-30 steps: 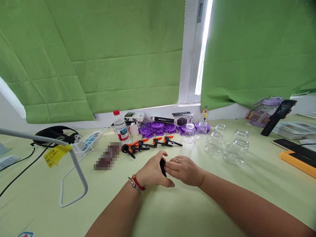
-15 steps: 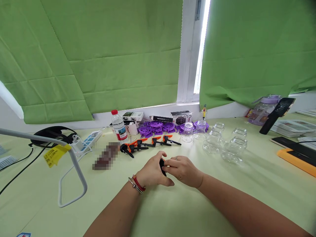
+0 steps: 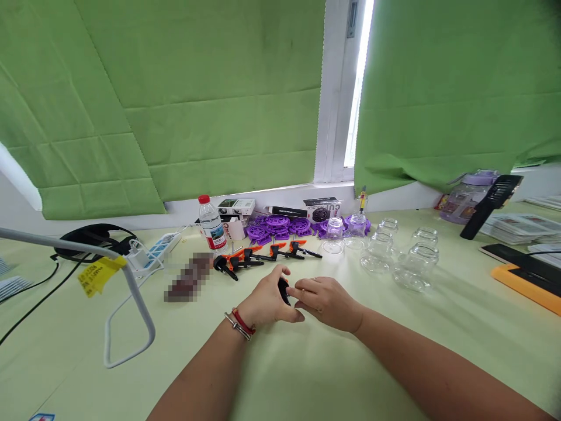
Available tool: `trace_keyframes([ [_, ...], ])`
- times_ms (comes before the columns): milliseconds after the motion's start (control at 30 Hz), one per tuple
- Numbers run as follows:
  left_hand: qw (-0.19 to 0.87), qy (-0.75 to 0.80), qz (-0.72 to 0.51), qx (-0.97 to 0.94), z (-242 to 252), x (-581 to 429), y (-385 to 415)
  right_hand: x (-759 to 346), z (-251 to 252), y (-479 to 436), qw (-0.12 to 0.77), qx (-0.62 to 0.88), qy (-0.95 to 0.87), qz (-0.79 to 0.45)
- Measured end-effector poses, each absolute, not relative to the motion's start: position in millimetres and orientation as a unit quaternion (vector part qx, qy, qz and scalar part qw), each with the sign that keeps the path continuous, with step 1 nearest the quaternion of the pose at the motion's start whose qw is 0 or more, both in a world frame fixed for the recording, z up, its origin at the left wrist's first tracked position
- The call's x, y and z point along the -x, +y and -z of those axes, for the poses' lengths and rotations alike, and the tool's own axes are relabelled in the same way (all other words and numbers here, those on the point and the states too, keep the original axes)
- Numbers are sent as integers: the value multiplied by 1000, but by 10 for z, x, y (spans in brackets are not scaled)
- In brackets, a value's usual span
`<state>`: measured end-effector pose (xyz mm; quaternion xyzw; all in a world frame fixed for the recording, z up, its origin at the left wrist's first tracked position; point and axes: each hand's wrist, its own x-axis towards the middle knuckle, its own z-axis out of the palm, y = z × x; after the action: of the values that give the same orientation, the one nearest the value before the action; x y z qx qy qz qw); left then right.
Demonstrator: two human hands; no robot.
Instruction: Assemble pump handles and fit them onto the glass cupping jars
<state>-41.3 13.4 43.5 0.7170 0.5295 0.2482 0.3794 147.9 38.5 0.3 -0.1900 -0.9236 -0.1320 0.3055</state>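
My left hand [image 3: 265, 299] is curled round a small black part [image 3: 284, 290], with the thumb stretched out below it. The part is mostly covered, so its exact kind does not show. From the right, my right hand [image 3: 325, 302] has its bent fingertips at the part's near face. Just beyond the hands lies a row of several black-and-orange trigger-like pieces [image 3: 280, 252] with thin black stems. Purple wheel-shaped plastic pieces [image 3: 276, 223] are heaped behind that row.
Several clear jars [image 3: 416, 266] stand to the right. A red-capped water bottle [image 3: 213, 225], small boxes [image 3: 323, 207] and a power strip [image 3: 162, 248] are toward the back. A grey metal tube [image 3: 142, 310] bends over the left side. An orange-edged object [image 3: 523, 286] lies far right.
The left hand and the black part have shifted slightly left and up. The black part is turned a little, and the right fingertips show more at its edge.
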Motion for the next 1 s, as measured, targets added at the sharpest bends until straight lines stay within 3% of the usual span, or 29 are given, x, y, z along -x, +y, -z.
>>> trace_keyframes([
  [433,369,536,-256,-715,-462,459,157,-1451,-72,319,226,269,-936,15],
  [1000,341,551,-255,-718,-447,463,174,-1415,-8,315,184,280,-942,-19],
])
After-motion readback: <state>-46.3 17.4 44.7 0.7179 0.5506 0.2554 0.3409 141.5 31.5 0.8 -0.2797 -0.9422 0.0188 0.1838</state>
